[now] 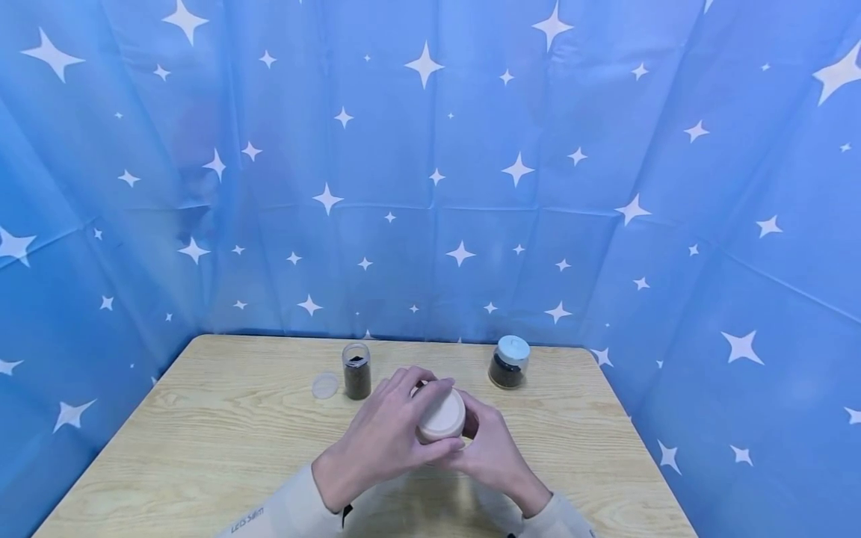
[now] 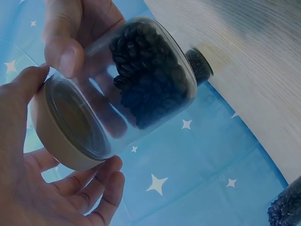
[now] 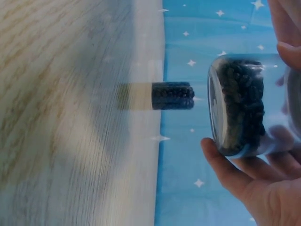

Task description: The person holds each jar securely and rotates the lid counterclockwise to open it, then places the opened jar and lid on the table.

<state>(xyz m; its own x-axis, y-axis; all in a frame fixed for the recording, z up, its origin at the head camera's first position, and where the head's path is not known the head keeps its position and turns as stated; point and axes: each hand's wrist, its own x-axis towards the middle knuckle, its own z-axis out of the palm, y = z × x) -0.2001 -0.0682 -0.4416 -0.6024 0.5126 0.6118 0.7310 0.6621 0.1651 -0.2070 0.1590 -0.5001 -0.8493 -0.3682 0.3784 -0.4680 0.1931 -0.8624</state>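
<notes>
A: Item one, in hand?
B: One clear, rounded jar (image 2: 150,77), part-filled with dark, bean-like pieces (image 2: 153,61). A round, cream lid (image 1: 442,417) was seated on its mouth. The jar was held between both hands, over the pale, wood-grain worktop (image 1: 222,426).

A: State of the fingers?
B: The lid was gripped by the left hand (image 1: 392,430), fingers curled about its rim. The jar's body was gripped by the right hand (image 1: 493,448), fingers wrapped along its side.

A: Remaining stock?
B: Far left: one tall, clear, cylindrical jar (image 1: 357,376) of dark contents, mouth apparently uncovered; one flat, round, translucent disc (image 1: 325,385), judged to be its lid, was laid just beside it. Far right: one squat, clear jar (image 1: 507,372) of dark contents, capped by a round, light-blue lid (image 1: 514,348).

A: Progress?
B: One jar was judged open, one closed, one in work. Whether the cream lid was being fastened or loosened could not be told. Item one was judged unfinished: neither released nor set down.
</notes>
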